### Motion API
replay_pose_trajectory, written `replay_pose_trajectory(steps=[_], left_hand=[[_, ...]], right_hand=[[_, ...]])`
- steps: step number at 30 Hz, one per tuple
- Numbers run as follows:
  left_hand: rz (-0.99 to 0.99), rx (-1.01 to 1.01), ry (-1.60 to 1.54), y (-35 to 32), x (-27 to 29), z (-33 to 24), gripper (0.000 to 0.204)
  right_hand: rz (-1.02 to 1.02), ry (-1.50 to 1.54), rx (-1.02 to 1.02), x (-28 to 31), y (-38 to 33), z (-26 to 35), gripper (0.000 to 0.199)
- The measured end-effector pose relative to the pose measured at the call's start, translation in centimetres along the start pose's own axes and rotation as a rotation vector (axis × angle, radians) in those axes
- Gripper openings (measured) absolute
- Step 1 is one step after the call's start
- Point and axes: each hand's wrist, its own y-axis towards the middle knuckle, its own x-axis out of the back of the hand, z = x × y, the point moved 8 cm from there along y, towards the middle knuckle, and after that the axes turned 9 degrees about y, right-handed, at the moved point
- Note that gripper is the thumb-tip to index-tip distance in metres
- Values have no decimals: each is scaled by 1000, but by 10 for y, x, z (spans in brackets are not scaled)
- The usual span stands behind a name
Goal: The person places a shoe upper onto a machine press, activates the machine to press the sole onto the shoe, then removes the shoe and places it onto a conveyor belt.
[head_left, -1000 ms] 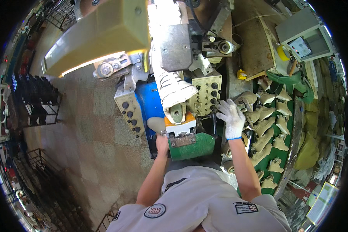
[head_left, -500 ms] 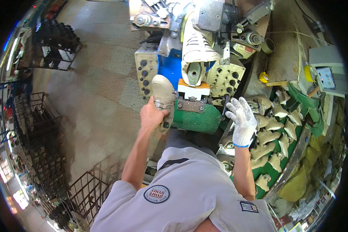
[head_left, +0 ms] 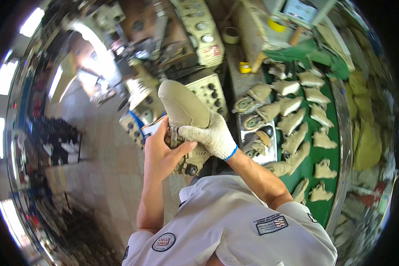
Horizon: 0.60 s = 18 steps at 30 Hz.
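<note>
In the head view, a beige shoe [head_left: 181, 104] is held in front of the torso by both hands, its rounded toe pointed up and slightly left. Its left side is gripped by the bare left hand [head_left: 161, 150], with the thumb laid across the strapped middle. The right side is clasped by the gloved right hand [head_left: 213, 135], its thumb likewise pressed over the straps. Both hands are closed around the shoe; the fingers beneath are hidden. Behind the toe, a cream control panel [head_left: 207, 94] is partly covered. To the right, beige shoe pieces [head_left: 292, 122] are spread in rows over a green surface [head_left: 306, 173], beside a shiny metal tray [head_left: 271, 151]. Above them, a green cloth [head_left: 312, 54] is bunched up.
</note>
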Motion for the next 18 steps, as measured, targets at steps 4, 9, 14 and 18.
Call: replay_pose_trajectory(steps=[4, 9, 14, 18], left_hand=[[306, -38, -206, 19, -71, -27, 79], [508, -112, -677, 44, -142, -71, 82], [519, -208, -475, 33, -239, -101, 81], [574, -175, -523, 15, -294, -113, 74]], right_hand=[[-265, -112, 185, 65, -45, 32, 68], [-506, -360, 358, 119, -104, 65, 76], [-787, -679, 380, 164, -162, 82, 76], [-934, -782, 365, 187, -204, 99, 74]])
